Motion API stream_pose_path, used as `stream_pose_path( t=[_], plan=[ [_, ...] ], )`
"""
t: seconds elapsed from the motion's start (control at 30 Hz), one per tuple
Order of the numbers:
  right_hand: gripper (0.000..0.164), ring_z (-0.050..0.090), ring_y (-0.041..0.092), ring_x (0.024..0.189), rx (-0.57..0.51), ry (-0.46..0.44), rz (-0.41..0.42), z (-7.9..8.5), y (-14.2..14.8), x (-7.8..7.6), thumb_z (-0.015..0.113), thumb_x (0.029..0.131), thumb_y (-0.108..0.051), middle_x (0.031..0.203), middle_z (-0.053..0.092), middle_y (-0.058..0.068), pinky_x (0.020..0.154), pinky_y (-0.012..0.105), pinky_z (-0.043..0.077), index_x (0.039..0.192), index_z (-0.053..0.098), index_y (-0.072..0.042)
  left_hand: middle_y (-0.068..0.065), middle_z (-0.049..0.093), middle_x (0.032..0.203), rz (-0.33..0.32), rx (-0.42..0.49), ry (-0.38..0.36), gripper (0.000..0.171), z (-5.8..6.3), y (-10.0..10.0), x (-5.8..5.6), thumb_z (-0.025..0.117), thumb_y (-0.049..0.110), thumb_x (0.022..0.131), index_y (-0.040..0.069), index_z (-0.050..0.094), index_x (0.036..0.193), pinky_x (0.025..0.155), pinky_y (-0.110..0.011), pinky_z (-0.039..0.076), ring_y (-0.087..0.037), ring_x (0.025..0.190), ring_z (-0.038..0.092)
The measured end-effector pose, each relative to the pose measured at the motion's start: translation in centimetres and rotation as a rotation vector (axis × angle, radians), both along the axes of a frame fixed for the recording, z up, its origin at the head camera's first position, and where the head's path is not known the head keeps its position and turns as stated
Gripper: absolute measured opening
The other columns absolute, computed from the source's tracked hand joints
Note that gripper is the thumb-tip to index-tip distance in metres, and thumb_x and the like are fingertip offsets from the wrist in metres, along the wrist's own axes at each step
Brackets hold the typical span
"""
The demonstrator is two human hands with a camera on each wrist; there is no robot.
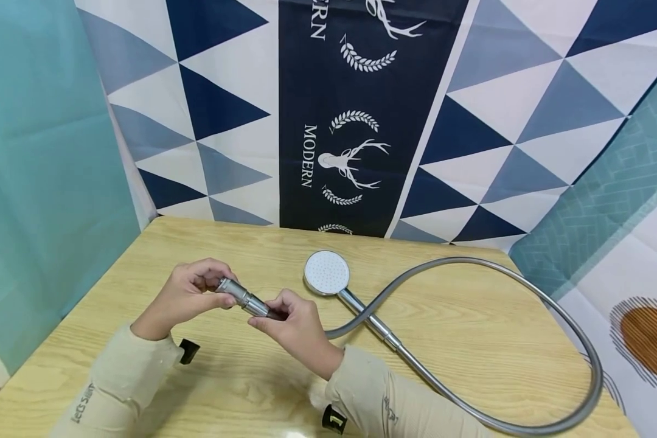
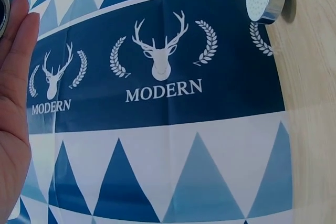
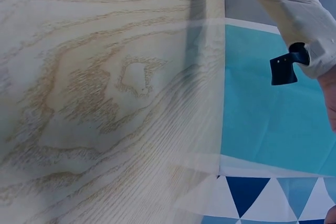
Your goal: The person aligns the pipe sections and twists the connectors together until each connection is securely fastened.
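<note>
Over the front left of the table, my left hand [image 1: 191,298] pinches a grey metal fitting [image 1: 234,288] between thumb and fingers. My right hand [image 1: 305,325] grips the hose end right beside it, where a metal collar [image 1: 255,306] meets the fitting in line. The flexible grey hose [image 1: 572,340] runs from under my right hand in a wide loop to the right and back. It joins the handle of a shower head [image 1: 326,272], which lies with its white spray face up. The left wrist view shows part of the fitting [image 2: 4,3] at its edge.
The light wood table [image 1: 241,377] ends at a patterned cloth wall [image 1: 336,121] behind. A plain teal sheet [image 1: 44,152] hangs at the left, another patterned sheet [image 1: 635,255] at the right. The hose loop fills the table's right side. Black tabs [image 1: 188,351] stick out from the sleeves.
</note>
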State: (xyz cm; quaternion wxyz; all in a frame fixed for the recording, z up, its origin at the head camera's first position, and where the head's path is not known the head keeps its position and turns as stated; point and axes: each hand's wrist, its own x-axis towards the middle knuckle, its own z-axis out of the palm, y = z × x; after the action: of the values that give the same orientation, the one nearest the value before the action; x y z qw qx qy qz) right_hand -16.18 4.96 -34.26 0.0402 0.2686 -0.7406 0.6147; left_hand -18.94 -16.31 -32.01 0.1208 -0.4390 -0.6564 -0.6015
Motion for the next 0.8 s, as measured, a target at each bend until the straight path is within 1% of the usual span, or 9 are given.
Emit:
stream_pose_path(
  t=[0.07, 0.2, 0.33, 0.6, 0.8],
  plan=[
    [0.015, 0.053, 0.002, 0.062, 0.002, -0.010, 0.003, -0.03, 0.07, -0.01, 0.075, 0.081, -0.001, 0.080, 0.067, 0.017, 0.054, 0.017, 0.044, 0.088, 0.064, 0.006, 0.009, 0.068, 0.085, 0.009, -0.008, -0.004, 0.018, 0.01, -0.01, 0.05, 0.073, 0.005, 0.083, 0.005, 0.064, 0.099, 0.056, -0.018, 0.050, -0.002, 0.068, 0.063],
    [0.012, 0.051, 0.002, 0.061, 0.024, -0.025, 0.012, 0.01, 0.17, 0.02, 0.072, 0.084, -0.003, 0.076, 0.066, 0.017, 0.054, 0.018, 0.041, 0.088, 0.065, 0.006, 0.010, 0.068, 0.084, 0.024, -0.021, -0.008, 0.018, 0.02, -0.01, 0.17, 0.073, 0.005, 0.083, 0.003, 0.064, 0.097, 0.056, -0.018, 0.050, -0.002, 0.068, 0.063],
    [0.011, 0.050, 0.002, 0.060, 0.049, -0.016, 0.017, 0.15, 0.22, 0.03, 0.070, 0.086, -0.003, 0.074, 0.065, 0.016, 0.053, 0.018, 0.040, 0.086, 0.065, 0.006, 0.010, 0.068, 0.085, 0.014, -0.020, -0.012, 0.018, 0.05, -0.01, 0.20, 0.073, 0.004, 0.083, 0.002, 0.063, 0.098, 0.057, -0.019, 0.051, -0.002, 0.069, 0.063],
    [0.013, 0.048, 0.002, 0.059, 0.070, 0.002, 0.055, 0.28, 0.46, 0.18, 0.068, 0.089, -0.005, 0.073, 0.064, 0.016, 0.051, 0.018, 0.039, 0.088, 0.062, 0.006, 0.009, 0.068, 0.085, -0.014, -0.012, 0.008, 0.018, 0.05, 0.12, 0.20, 0.073, 0.005, 0.084, 0.000, 0.062, 0.098, 0.057, -0.019, 0.052, -0.002, 0.070, 0.064],
    [0.013, 0.047, 0.002, 0.058, 0.064, 0.000, 0.072, 0.19, 0.42, 0.24, 0.067, 0.089, -0.005, 0.074, 0.064, 0.018, 0.051, 0.018, 0.039, 0.089, 0.060, 0.007, 0.009, 0.068, 0.085, -0.006, -0.028, 0.012, 0.019, 0.21, 0.13, 0.36, 0.073, 0.005, 0.084, -0.002, 0.062, 0.097, 0.057, -0.019, 0.051, -0.002, 0.070, 0.063]
  ],
)
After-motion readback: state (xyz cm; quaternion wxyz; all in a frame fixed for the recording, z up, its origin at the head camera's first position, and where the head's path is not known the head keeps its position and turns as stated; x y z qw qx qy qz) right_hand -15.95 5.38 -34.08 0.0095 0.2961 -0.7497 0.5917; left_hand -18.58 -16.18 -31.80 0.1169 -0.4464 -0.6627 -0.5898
